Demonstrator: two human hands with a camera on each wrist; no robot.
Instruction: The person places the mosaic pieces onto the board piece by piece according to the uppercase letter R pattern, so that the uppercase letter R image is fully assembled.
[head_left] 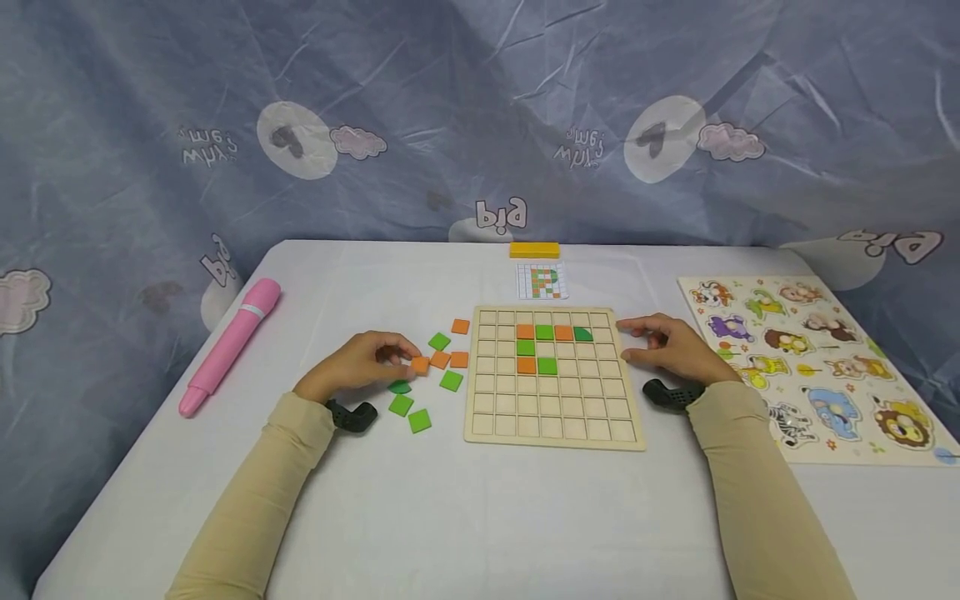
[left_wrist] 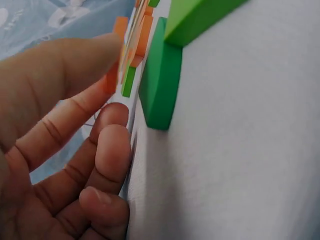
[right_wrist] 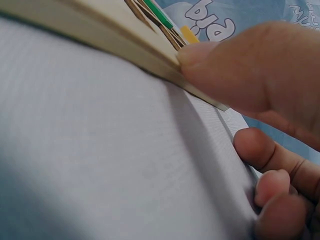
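Note:
Between thumb and forefinger, my left hand pinches an orange square tile, seen edge-on in the left wrist view. Loose around it lie several green and orange square tiles and a dark green rounded piece, which sits just under the hand. A wooden grid board is in the middle of the table, with orange and green squares and a dark green quarter-round piece in its cells. My right hand touches the board's right edge with thumb and forefinger.
A pattern card lies beyond the board, with a yellow block behind it. At the left is a pink pen-shaped object. An animal puzzle board lies at the right. A printed cloth hangs behind the table.

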